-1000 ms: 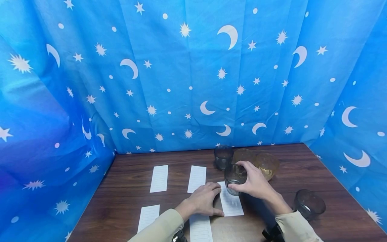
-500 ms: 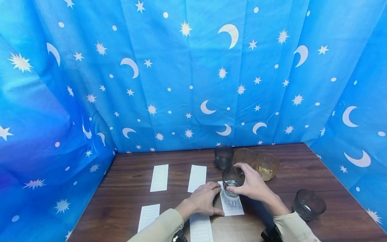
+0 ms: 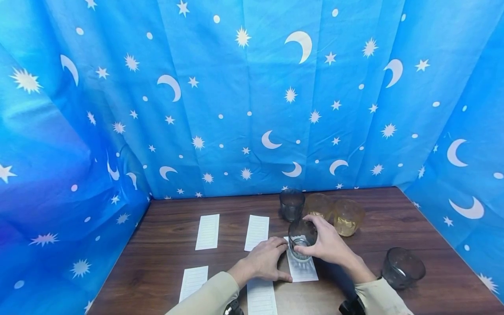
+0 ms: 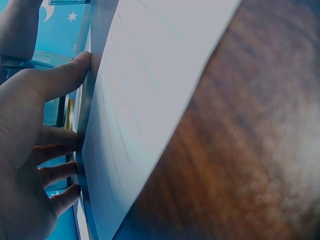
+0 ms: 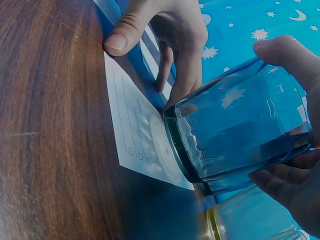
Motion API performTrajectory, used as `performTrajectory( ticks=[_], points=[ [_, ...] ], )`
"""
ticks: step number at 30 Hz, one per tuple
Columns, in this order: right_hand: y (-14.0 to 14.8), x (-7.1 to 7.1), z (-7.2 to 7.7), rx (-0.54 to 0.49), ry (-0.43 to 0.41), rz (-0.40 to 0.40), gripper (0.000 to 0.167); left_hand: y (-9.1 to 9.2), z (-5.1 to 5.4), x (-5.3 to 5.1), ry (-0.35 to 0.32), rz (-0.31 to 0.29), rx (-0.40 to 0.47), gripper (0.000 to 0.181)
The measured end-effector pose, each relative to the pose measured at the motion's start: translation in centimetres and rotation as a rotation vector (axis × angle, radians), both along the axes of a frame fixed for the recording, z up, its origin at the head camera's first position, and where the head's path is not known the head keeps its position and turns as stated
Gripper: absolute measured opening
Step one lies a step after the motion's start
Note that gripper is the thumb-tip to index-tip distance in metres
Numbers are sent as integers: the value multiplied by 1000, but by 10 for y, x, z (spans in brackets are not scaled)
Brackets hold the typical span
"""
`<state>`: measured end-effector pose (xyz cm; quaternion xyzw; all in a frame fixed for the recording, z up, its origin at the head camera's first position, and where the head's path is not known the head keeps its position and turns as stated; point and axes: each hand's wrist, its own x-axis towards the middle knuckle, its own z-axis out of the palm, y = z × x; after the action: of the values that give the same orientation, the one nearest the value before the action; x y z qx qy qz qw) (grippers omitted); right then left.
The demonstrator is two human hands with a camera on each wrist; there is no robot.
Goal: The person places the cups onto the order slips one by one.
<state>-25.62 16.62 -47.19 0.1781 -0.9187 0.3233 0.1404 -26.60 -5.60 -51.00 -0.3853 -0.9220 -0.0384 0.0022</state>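
Observation:
My right hand [image 3: 330, 241] grips a smoky dark glass [image 3: 301, 231] around its sides, thumb on the near side. Beneath the glass lies a lined paper slip [image 3: 304, 272] with a row of small checkboxes, plain in the right wrist view. The base of the glass is at or just above the slip; I cannot tell whether it touches. My left hand [image 3: 263, 261] rests its thumb and fingertips at the left edge of that slip, fingers spread and slightly bent. In the left wrist view its thumb [image 4: 70, 77] touches down beside another slip [image 4: 150, 85].
Behind stand another dark glass [image 3: 292, 205] and two amber glasses, one [image 3: 348, 218] nearer than the other [image 3: 320, 203]. A further dark glass [image 3: 403, 269] is at the right. More slips [image 3: 207, 232] lie on the wooden table [image 3: 157, 245]. A star-patterned blue cloth [image 3: 220, 87] encloses it.
My right hand has moved the dark glass slightly left and down over the slip, and the glass looks more upright. My left hand has stayed in place.

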Motion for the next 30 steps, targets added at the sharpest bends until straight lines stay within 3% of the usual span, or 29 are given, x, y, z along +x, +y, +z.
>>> performTrajectory(
  ticks=[13,30],
  points=[
    [-4,1,-5,10,42,8,86,0,0,1,0,-1,-4,90],
    [-6,2,-7,18,28,14,86,0,1,1,23,4,-2,90]
  ],
)
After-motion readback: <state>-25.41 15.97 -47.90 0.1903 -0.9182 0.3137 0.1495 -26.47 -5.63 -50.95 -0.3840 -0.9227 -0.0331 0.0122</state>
